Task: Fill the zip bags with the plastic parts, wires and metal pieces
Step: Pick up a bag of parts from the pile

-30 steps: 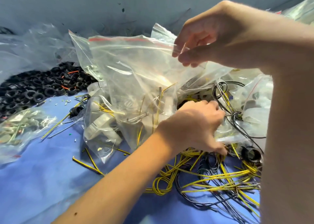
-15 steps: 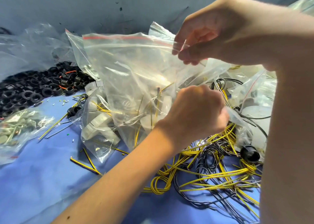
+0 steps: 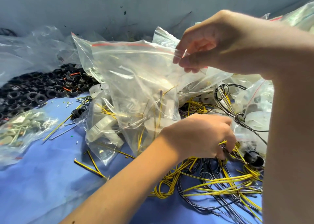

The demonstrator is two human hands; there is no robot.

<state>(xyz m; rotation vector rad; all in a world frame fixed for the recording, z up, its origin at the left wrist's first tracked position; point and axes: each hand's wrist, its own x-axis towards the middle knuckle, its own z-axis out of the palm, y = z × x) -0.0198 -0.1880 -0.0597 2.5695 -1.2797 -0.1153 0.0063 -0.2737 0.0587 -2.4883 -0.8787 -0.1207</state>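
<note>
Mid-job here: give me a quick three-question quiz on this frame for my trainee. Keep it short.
1. True or false: the right hand pinches the zip bag at its top edge.
2. The left hand has its grip on: A) black rings B) yellow wires C) a metal piece.
3. What colour is the stripe along the held bag's mouth?
Key: 1 true; 2 B; 3 red.

Two hands are counted, one left hand [image 3: 202,137] and one right hand [image 3: 220,43]. At least four zip bags [image 3: 136,74] are seen. The black rings [image 3: 34,91] and wires [image 3: 212,189] are too many to be counted.
</note>
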